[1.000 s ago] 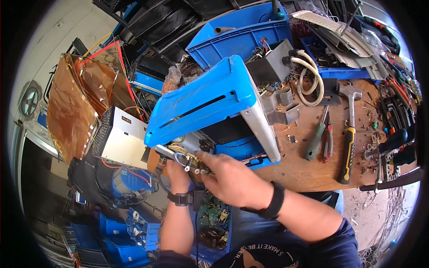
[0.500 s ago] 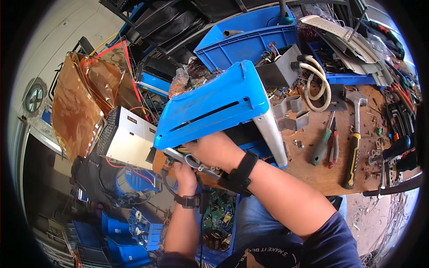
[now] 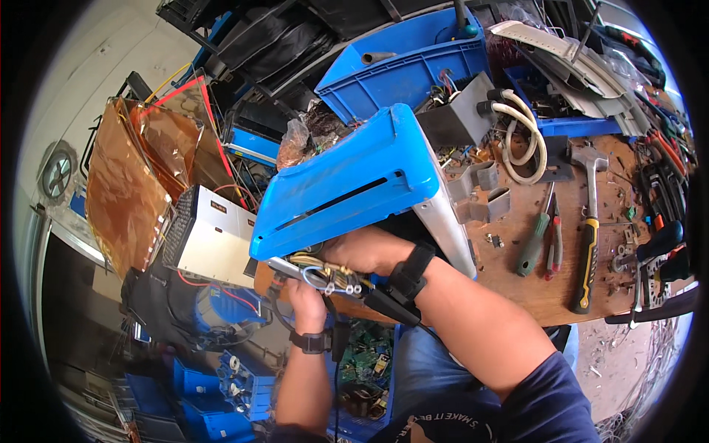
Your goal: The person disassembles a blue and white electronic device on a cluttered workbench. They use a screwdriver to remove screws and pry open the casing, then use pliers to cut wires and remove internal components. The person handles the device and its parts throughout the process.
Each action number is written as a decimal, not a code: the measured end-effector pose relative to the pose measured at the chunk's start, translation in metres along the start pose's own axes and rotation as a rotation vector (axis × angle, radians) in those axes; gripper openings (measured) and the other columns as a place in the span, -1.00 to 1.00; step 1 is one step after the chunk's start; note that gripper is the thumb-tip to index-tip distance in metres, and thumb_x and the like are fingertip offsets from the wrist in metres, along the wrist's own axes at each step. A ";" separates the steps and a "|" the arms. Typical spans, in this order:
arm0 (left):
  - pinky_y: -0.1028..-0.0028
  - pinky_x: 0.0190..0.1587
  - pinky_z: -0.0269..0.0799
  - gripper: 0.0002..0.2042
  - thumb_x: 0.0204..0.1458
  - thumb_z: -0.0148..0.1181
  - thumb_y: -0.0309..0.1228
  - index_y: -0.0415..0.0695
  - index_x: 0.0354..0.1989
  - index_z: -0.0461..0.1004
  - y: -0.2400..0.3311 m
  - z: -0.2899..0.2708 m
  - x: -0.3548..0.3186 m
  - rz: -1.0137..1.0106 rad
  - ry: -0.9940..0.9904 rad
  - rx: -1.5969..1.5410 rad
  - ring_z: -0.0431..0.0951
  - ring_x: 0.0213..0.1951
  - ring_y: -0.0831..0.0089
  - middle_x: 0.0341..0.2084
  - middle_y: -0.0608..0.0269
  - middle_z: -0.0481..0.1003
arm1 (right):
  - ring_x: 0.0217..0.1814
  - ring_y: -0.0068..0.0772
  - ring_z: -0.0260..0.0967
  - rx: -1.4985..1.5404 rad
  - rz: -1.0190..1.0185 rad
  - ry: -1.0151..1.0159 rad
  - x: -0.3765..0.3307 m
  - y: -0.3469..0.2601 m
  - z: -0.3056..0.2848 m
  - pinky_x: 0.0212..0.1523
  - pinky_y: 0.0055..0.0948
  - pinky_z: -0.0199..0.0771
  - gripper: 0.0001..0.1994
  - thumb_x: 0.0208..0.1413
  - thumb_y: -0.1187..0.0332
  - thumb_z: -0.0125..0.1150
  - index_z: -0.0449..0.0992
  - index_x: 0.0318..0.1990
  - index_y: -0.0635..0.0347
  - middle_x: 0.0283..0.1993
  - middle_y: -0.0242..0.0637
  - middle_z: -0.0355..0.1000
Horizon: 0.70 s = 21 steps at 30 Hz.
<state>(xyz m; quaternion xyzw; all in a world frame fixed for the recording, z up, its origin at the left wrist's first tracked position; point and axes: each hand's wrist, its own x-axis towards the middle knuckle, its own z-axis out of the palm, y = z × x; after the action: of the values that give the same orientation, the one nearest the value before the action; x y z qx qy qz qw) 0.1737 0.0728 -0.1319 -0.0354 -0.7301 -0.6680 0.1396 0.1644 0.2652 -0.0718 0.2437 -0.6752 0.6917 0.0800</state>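
A casing with a bright blue top [image 3: 343, 181] and silver metal sides stands tilted on the bench's near-left edge, its open side toward me. My right hand [image 3: 363, 251] reaches into that opening, and its fingers are hidden behind the blue top and wires. Below it, a bundle of yellowish and blue wires [image 3: 316, 264] with ring terminals hangs over the metal rim. My left hand [image 3: 304, 301] grips the casing's lower near-left edge, beside a dark cable; its fingertips are out of sight. Both wrists wear black straps.
On the wooden bench [image 3: 509, 295] to the right lie a hammer [image 3: 588, 229], a green-handled screwdriver [image 3: 533, 240] and red-handled pliers [image 3: 554, 255]. Behind the casing are a grey metal box [image 3: 458, 114] with a white cable and a blue crate [image 3: 406, 74]. A bin of circuit boards [image 3: 365, 362] is below.
My right hand has shifted slightly right and down, exposing more of the wires and ring terminals at the rim. The casing has tilted slightly. My left hand stays at the same edge.
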 end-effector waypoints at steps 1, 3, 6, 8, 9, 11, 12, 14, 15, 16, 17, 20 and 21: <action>0.50 -0.55 0.37 -0.89 0.19 -0.06 -0.40 -0.15 -0.26 0.37 -0.005 -0.002 0.001 0.027 0.026 0.002 0.44 -0.56 0.49 -0.53 0.28 0.44 | -0.23 -0.21 0.47 -0.049 0.009 -0.034 -0.001 0.000 0.000 -0.16 -0.24 0.45 -0.79 0.11 0.35 0.11 0.54 -0.19 0.27 -0.23 -0.09 0.53; 0.45 -0.46 0.45 -0.88 0.19 -0.06 -0.40 -0.16 -0.25 0.37 -0.011 -0.002 0.002 0.085 0.075 0.004 0.49 -0.49 0.44 -0.49 0.26 0.45 | -0.23 -0.11 0.47 -0.148 0.023 -0.102 -0.001 -0.007 0.000 -0.16 -0.21 0.45 -0.80 0.09 0.37 0.13 0.54 -0.18 0.27 -0.23 -0.04 0.52; 0.40 -0.32 0.50 -0.87 0.20 -0.06 -0.38 -0.17 -0.23 0.37 -0.014 -0.010 0.004 0.057 0.025 0.165 0.52 -0.36 0.41 -0.39 0.24 0.46 | -0.20 0.00 0.46 -0.449 -0.090 -0.032 0.007 0.006 0.010 -0.14 -0.16 0.45 -0.81 0.07 0.36 0.17 0.55 -0.22 0.25 -0.27 0.01 0.52; 0.39 -0.29 0.50 -0.86 0.21 -0.07 -0.39 -0.18 -0.21 0.36 -0.010 -0.005 0.000 0.024 0.051 0.070 0.52 -0.33 0.41 -0.36 0.22 0.46 | -0.20 -0.01 0.47 -0.511 -0.153 0.089 0.006 0.010 0.016 -0.15 -0.16 0.45 -0.82 0.07 0.34 0.18 0.55 -0.24 0.24 -0.29 -0.01 0.52; 0.38 -0.27 0.50 -0.86 0.21 -0.07 -0.40 -0.19 -0.20 0.36 -0.007 -0.003 -0.001 0.009 0.065 0.023 0.52 -0.32 0.41 -0.35 0.22 0.46 | -0.22 -0.02 0.47 -0.477 -0.217 0.196 0.003 0.011 0.019 -0.17 -0.16 0.46 -0.82 0.08 0.33 0.18 0.56 -0.25 0.23 -0.30 -0.02 0.52; 0.45 -0.11 0.39 -0.74 0.18 0.01 -0.35 -0.27 -0.06 0.37 -0.006 -0.008 -0.002 0.033 -0.023 0.042 0.47 -0.19 0.46 -0.20 0.23 0.47 | -0.25 -0.03 0.48 -0.416 -0.293 0.327 0.003 0.014 0.021 -0.20 -0.16 0.46 -0.83 0.08 0.32 0.19 0.56 -0.27 0.21 -0.31 -0.05 0.52; 0.45 -0.10 0.39 -0.74 0.18 0.01 -0.35 -0.27 -0.07 0.38 -0.003 -0.006 -0.003 0.050 -0.021 0.073 0.47 -0.19 0.46 -0.20 0.23 0.47 | -0.27 -0.03 0.48 -0.393 -0.302 0.350 0.005 0.011 0.021 -0.22 -0.16 0.47 -0.83 0.08 0.31 0.19 0.56 -0.27 0.21 -0.31 -0.07 0.53; 0.43 -0.13 0.42 -0.77 0.20 -0.03 -0.38 -0.26 -0.08 0.36 -0.004 -0.004 -0.004 0.060 -0.016 0.113 0.48 -0.21 0.44 -0.22 0.22 0.47 | -0.30 -0.04 0.48 -0.404 -0.311 0.345 0.007 0.005 0.019 -0.26 -0.17 0.47 -0.85 0.07 0.32 0.19 0.55 -0.29 0.19 -0.32 -0.11 0.53; 0.43 -0.17 0.45 -0.79 0.21 -0.07 -0.39 -0.25 -0.08 0.33 -0.005 -0.005 -0.005 0.056 -0.006 0.123 0.49 -0.23 0.43 -0.24 0.21 0.46 | -0.32 -0.05 0.48 -0.435 -0.313 0.312 0.008 0.000 0.018 -0.28 -0.17 0.47 -0.86 0.07 0.33 0.19 0.55 -0.30 0.19 -0.33 -0.13 0.53; 0.42 -0.21 0.48 -0.82 0.23 -0.11 -0.41 -0.24 -0.09 0.31 -0.006 -0.007 -0.006 0.051 0.004 0.133 0.50 -0.25 0.42 -0.26 0.20 0.45 | -0.34 -0.06 0.48 -0.466 -0.316 0.279 0.009 -0.004 0.017 -0.30 -0.18 0.47 -0.87 0.07 0.33 0.19 0.55 -0.32 0.18 -0.34 -0.15 0.53; 0.42 -0.20 0.48 -0.81 0.22 -0.10 -0.42 -0.25 -0.09 0.31 -0.004 -0.007 -0.008 0.073 -0.003 0.150 0.50 -0.24 0.42 -0.26 0.19 0.45 | -0.35 -0.07 0.48 -0.486 -0.336 0.285 0.010 -0.006 0.019 -0.31 -0.18 0.47 -0.88 0.06 0.34 0.19 0.54 -0.33 0.17 -0.35 -0.15 0.52; 0.41 -0.18 0.46 -0.81 0.19 -0.05 -0.45 -0.26 -0.09 0.33 -0.002 -0.004 -0.012 0.084 -0.012 0.187 0.49 -0.23 0.42 -0.26 0.18 0.46 | -0.36 -0.10 0.47 -0.549 -0.373 0.307 0.011 -0.003 0.025 -0.33 -0.19 0.47 -0.91 0.05 0.36 0.19 0.54 -0.35 0.15 -0.38 -0.17 0.51; 0.40 -0.18 0.45 -0.82 0.17 -0.03 -0.47 -0.27 -0.10 0.35 0.000 -0.002 -0.015 0.055 0.005 0.200 0.49 -0.23 0.41 -0.26 0.18 0.46 | -0.36 -0.10 0.47 -0.558 -0.379 0.311 0.014 0.000 0.027 -0.33 -0.20 0.47 -0.92 0.05 0.36 0.19 0.54 -0.35 0.14 -0.38 -0.18 0.51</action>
<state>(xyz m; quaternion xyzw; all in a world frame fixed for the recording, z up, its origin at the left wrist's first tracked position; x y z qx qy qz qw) 0.1882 0.0729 -0.1356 -0.0399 -0.7914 -0.5880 0.1626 0.1587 0.2355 -0.0668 0.2249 -0.7605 0.4827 0.3716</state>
